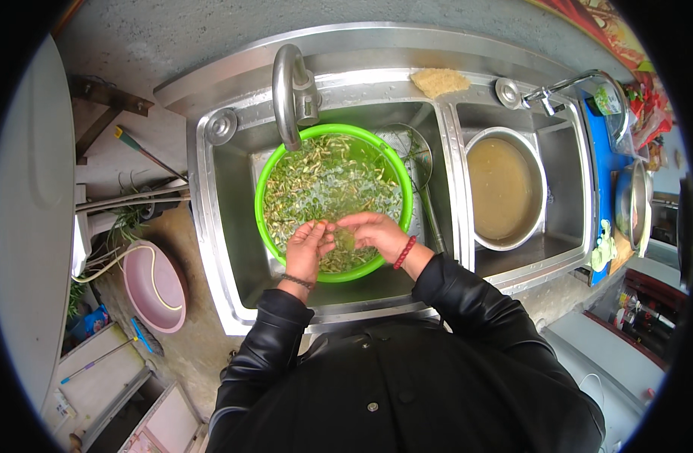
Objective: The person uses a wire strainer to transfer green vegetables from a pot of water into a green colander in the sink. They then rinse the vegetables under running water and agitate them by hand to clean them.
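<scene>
A bright green plastic basin (260,206) stands in the left bowl of the stainless steel sink. Water fills it, with many small pale-green and yellowish plant pieces, like buds or flowers, afloat (306,164). Above the basin's near side, my left hand (308,249) has its thumb and fingertips pinched together; whether something small sits between them is not clear. Close by on the right, my right hand (377,233) reaches in with bent fingers. A wet, light-green plant piece (344,240) hangs at its fingertips, between the two hands.
Over the basin's far rim arches a steel faucet (284,96). A long-handled mesh skimmer (431,215) leans right of the basin. The right sink bowl holds a metal pot of cloudy brownish water (503,187). On the back ledge lies a tan scrubbing pad (440,82). A pink tub (148,286) stands left.
</scene>
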### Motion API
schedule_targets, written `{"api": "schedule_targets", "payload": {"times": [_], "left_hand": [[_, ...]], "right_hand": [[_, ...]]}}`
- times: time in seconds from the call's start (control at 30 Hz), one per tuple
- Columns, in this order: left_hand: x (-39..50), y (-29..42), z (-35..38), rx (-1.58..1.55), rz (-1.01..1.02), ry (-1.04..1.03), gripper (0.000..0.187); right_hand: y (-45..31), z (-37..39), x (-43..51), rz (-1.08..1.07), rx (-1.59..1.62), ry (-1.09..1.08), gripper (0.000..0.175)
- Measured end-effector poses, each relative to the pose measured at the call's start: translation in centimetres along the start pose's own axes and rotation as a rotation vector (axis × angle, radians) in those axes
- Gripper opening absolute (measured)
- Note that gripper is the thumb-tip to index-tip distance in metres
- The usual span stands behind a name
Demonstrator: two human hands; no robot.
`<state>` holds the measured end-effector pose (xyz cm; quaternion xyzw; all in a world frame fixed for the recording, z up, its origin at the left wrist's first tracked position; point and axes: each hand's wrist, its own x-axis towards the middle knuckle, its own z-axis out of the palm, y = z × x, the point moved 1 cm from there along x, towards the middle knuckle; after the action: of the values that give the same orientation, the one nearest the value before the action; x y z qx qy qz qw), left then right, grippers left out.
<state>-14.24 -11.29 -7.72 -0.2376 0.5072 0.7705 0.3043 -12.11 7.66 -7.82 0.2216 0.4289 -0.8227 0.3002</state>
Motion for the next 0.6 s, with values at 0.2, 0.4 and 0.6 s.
{"api": "schedule_targets", "payload": {"times": [0.2,0.4,0.6], "left_hand": [[-0.3,-0.2,0.2,0.025,-0.027,-0.035,0.014],[-0.5,-0.7,0.8,0.206,0.148,-0.013,0.017],[-0.3,-0.6,0.6,0.178,0.19,0.069,0.018]], "right_hand": [[-0.2,-0.6,0.0,-0.017,0.05,0.002,0.038],[-0.1,-0.2,-0.4,0.089,-0.053,-0.103,0.037],[-0.1,0.9,-0.9,0.064,0.112,-0.059,0.04]]}}
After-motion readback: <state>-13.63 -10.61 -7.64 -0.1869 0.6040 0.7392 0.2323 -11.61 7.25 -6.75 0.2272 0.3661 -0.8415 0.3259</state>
